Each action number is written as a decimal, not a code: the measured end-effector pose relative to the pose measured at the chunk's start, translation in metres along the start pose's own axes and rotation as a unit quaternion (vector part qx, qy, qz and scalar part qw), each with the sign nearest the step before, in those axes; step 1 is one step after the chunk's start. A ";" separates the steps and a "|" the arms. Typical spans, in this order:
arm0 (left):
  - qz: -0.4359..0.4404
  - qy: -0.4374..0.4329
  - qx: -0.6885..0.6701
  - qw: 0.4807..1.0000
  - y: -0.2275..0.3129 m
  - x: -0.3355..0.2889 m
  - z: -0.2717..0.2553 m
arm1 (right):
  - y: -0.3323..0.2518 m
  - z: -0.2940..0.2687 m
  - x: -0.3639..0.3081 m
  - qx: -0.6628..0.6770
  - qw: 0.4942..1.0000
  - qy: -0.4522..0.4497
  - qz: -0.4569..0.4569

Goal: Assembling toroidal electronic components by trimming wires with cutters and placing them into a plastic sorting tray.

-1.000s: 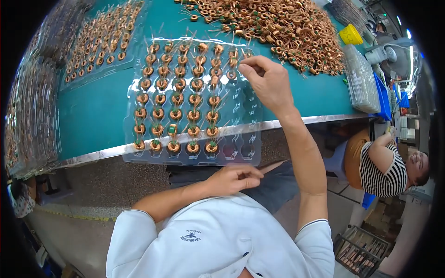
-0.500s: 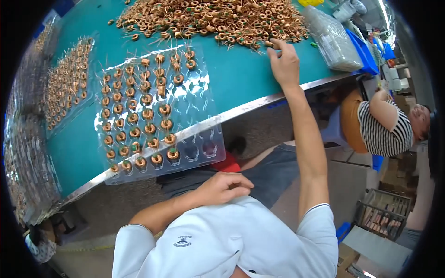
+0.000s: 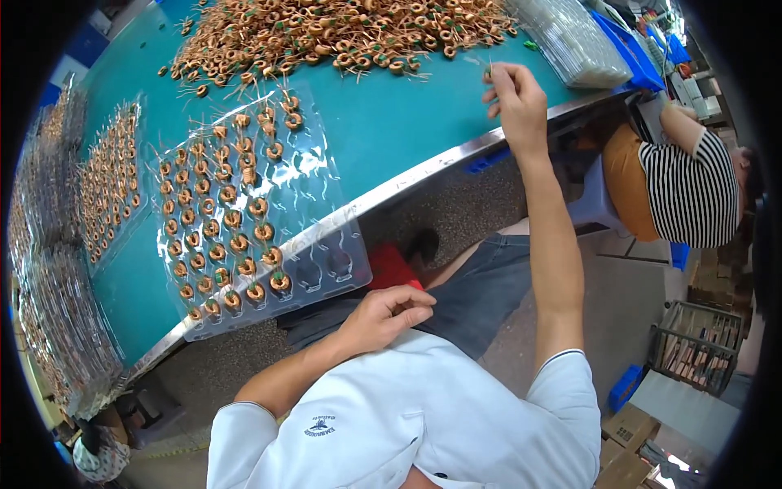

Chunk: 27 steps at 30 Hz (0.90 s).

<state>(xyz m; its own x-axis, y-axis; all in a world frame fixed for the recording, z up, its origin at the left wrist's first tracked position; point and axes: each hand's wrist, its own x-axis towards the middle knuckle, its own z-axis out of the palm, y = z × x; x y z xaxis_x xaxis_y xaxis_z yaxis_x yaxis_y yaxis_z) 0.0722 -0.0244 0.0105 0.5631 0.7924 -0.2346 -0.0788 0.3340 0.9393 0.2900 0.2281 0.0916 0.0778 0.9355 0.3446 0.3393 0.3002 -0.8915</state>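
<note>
My right hand is closed in a pinch above the table at the right of the coil pile. Between its fingertips is a small copper coil, mostly hidden, with a bit of green and a thin wire showing. My left hand rests against my shirt below the table edge, fingers loosely bent, thumb apart from them, with nothing visible in it. A clear plastic tray lies nearest to it, overhanging the front edge. Rows of wire-wound ring coils sit in its left and middle pockets; several pockets at its right hold none.
A large heap of copper coils covers the back of the green table. Filled trays and tall tray stacks stand at left. Clear trays and a blue bin are at right, near a seated person.
My right hand has drawn back from the pile's edge, rightward and slightly nearer, with a coil in its fingertips. My left hand stays at my shirt. The view has shifted a little.
</note>
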 end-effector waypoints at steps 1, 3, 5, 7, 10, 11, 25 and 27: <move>-0.007 0.003 -0.021 1.000 -0.002 0.002 0.000 | -0.009 -0.004 -0.020 0.062 0.997 -0.027 0.037; 0.030 0.044 -0.088 0.995 0.001 0.009 0.004 | -0.021 -0.009 -0.070 0.149 0.982 -0.070 0.094; 0.017 0.085 -0.164 0.983 0.007 0.017 0.004 | -0.014 -0.012 -0.120 0.201 0.965 -0.124 0.113; 0.026 0.115 -0.161 0.980 0.010 0.030 0.003 | -0.010 -0.015 -0.165 0.222 0.946 -0.146 0.188; 0.039 0.119 -0.144 0.982 0.001 0.041 0.001 | 0.005 -0.014 -0.210 0.264 0.918 -0.181 0.234; 0.030 0.117 -0.137 0.983 0.001 0.041 0.002 | 0.009 -0.013 -0.220 0.284 0.908 -0.189 0.244; -0.168 0.113 -0.148 0.968 -0.003 0.036 0.010 | 0.018 -0.022 -0.247 0.004 0.986 -0.160 0.051; -0.157 0.123 -0.158 0.967 0.000 0.035 0.013 | 0.020 -0.025 -0.246 -0.029 0.986 -0.163 0.004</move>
<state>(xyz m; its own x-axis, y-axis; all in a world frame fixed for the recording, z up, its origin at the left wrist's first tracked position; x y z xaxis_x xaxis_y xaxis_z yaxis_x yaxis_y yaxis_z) 0.1029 -0.0028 0.0059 0.3902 0.7113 -0.5846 -0.2045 0.6861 0.6982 0.3010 -0.0010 -0.0036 -0.2212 0.9508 0.2171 0.3931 0.2906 -0.8723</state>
